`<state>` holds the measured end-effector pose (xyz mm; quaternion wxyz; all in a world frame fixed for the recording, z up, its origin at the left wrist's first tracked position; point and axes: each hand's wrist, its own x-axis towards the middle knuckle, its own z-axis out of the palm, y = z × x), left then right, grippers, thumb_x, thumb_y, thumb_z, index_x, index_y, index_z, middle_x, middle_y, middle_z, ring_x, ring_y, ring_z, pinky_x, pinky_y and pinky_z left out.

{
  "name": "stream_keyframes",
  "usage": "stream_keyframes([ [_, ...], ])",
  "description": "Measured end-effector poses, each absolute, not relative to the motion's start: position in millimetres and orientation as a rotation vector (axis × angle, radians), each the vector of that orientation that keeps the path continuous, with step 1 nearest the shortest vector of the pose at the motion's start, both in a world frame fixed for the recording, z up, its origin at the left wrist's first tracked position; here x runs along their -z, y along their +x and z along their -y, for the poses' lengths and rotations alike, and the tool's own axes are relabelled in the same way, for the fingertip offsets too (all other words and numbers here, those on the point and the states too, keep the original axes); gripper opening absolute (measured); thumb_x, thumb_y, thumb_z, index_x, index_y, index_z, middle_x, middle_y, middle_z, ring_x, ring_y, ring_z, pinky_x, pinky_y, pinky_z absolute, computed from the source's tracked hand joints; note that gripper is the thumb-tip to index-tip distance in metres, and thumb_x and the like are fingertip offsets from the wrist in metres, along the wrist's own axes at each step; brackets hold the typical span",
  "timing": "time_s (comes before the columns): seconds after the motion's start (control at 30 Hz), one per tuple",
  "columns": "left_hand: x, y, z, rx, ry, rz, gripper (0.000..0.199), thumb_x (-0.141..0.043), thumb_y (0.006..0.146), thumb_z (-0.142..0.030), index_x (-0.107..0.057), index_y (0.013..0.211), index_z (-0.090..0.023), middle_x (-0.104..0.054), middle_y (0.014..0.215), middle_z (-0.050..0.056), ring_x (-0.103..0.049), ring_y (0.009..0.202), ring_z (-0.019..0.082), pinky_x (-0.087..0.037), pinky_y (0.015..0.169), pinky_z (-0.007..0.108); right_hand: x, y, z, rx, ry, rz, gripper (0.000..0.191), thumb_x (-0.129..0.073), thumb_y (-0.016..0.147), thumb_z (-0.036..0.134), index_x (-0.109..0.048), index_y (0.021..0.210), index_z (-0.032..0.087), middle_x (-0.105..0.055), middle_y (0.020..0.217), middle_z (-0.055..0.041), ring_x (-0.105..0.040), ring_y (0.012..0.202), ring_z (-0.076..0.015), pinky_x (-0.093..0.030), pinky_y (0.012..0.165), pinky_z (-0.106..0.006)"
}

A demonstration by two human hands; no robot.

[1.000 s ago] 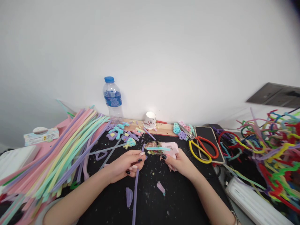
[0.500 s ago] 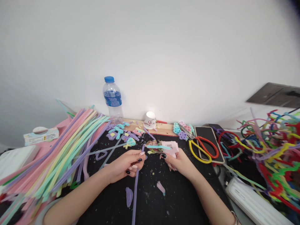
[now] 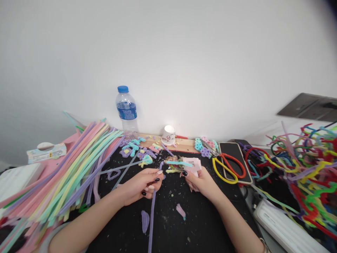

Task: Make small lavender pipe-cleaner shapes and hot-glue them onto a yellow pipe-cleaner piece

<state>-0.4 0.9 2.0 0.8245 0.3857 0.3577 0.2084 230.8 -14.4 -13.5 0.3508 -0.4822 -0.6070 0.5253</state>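
Note:
My left hand [image 3: 147,184] pinches a long purple fuzzy stem [image 3: 152,218], which hangs down over the black mat [image 3: 200,225]. Its short upper end pokes out above the fingertips. My right hand [image 3: 196,181] is closed on a small pale pink device [image 3: 193,165] with a light blue strip [image 3: 179,163] lying across its front. Just behind that strip is a tangle of multicoloured scraps [image 3: 172,168]. A purple looped piece [image 3: 145,221] and a small pink scrap [image 3: 180,211] lie on the mat below the hands.
Pastel stems [image 3: 79,172] spread over the left side. A water bottle [image 3: 126,112] and paper cup [image 3: 168,135] stand by the wall. Scissors [image 3: 225,168] lie across a phone [image 3: 234,158] at right. Beyond are tangled bright stems [image 3: 310,175] and a white power strip [image 3: 284,228].
My right hand and the pink device have shifted very slightly to the right, and the blue strip has tilted up a little. My left hand is nearly still.

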Motion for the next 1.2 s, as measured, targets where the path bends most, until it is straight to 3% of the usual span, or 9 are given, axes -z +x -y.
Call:
stream_keyframes([
  [0.13, -1.3, -0.4, -1.2, -0.446, 0.825, -0.751, 0.026, -0.052, 0.085, -0.036, -0.04, 0.07, -0.018, -0.03, 0.05, -0.008, -0.008, 0.045, 0.005, -0.008, 0.041, 0.017, 14.7, 231.8, 14.7, -1.382, -1.254, 1.588, 0.03, -0.055, 0.08, 0.043, -0.049, 0.068, 0.017, -0.04, 0.041, 0.0086, -0.034, 0.035, -0.0055, -0.029, 0.037, -0.019],
  [0.37, -1.1, -0.1, -1.4, -0.438, 0.83, -0.749, 0.027, -0.052, 0.085, -0.037, -0.04, 0.069, -0.018, -0.029, 0.05, -0.008, -0.009, 0.045, 0.005, -0.009, 0.041, 0.017, 14.7, 230.0, 13.6, -1.354, -1.238, 1.574, 0.037, -0.051, 0.083, 0.045, -0.043, 0.059, 0.018, -0.039, 0.041, 0.0074, -0.034, 0.035, -0.0055, -0.029, 0.037, -0.019],
  [0.6, 2.0, -2.3, -0.8, -0.435, 0.821, -0.741, 0.025, -0.05, 0.086, -0.036, -0.041, 0.07, -0.018, -0.03, 0.05, -0.008, -0.009, 0.044, 0.005, -0.009, 0.04, 0.017, 13.9, 231.5, 14.7, -1.387, -1.255, 1.6, 0.028, -0.056, 0.08, 0.042, -0.05, 0.07, 0.017, -0.041, 0.041, 0.0088, -0.034, 0.035, -0.0053, -0.029, 0.037, -0.018],
  [0.77, 2.1, -1.3, -1.7, -0.442, 0.813, -0.739, 0.025, -0.049, 0.087, -0.035, -0.041, 0.071, -0.018, -0.03, 0.05, -0.008, -0.009, 0.045, 0.005, -0.009, 0.04, 0.017, 15.3, 230.7, 13.6, -1.355, -1.261, 1.569, 0.033, -0.053, 0.081, 0.043, -0.046, 0.063, 0.017, -0.04, 0.041, 0.0078, -0.034, 0.035, -0.0056, -0.028, 0.037, -0.019],
  [1.2, 0.0, -1.3, -2.2, -0.445, 0.827, -0.75, 0.024, -0.049, 0.087, -0.034, -0.042, 0.071, -0.018, -0.03, 0.05, -0.009, -0.009, 0.044, 0.005, -0.009, 0.04, 0.016, 14.5, 230.6, 13.7, -1.353, -1.262, 1.547, 0.031, -0.051, 0.083, 0.043, -0.048, 0.066, 0.017, -0.04, 0.042, 0.0082, -0.034, 0.035, -0.0053, -0.027, 0.037, -0.019],
])
